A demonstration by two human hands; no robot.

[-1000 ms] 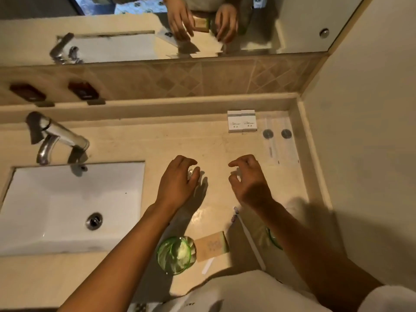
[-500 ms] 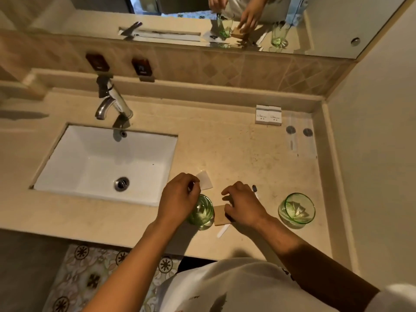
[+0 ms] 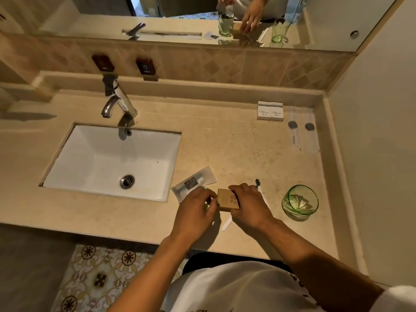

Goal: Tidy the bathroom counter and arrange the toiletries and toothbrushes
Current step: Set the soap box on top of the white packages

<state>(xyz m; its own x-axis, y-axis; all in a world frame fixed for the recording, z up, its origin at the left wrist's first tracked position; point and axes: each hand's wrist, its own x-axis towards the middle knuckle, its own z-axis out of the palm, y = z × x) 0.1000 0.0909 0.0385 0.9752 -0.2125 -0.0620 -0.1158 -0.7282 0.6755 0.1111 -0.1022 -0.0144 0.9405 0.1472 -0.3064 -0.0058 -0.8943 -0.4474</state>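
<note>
Two hands meet near the front edge of the beige counter [image 3: 236, 152], just right of the sink [image 3: 112, 158]. Between them sits a small brown cardboard box [image 3: 227, 199]: the right hand [image 3: 249, 208] curls over the box's right side, with fingers on its top edge, grasping it. At the box's 9 o'clock, touching it, the left hand [image 3: 195, 210] wraps around a green glass [image 3: 208, 202], of which only slivers of rim show between the fingers.

Under the right hand runs a white toothbrush [image 3: 258, 188], its dark bristle head poking out at the hand's 1 o'clock and its handle tip emerging at 7 o'clock. At 11 o'clock from the left hand lies a wrapped sachet [image 3: 193, 182], its near end reaching under the fingers.

A second green glass [image 3: 299, 202] stands at 3 o'clock from the right hand, well apart. Toward 1 o'clock, by the back ledge, rest two small white boxes [image 3: 269, 111] side by side, with two clear packets [image 3: 301, 134] just to their right. The tap [image 3: 118, 102] stands at the sink's 12 o'clock.
</note>
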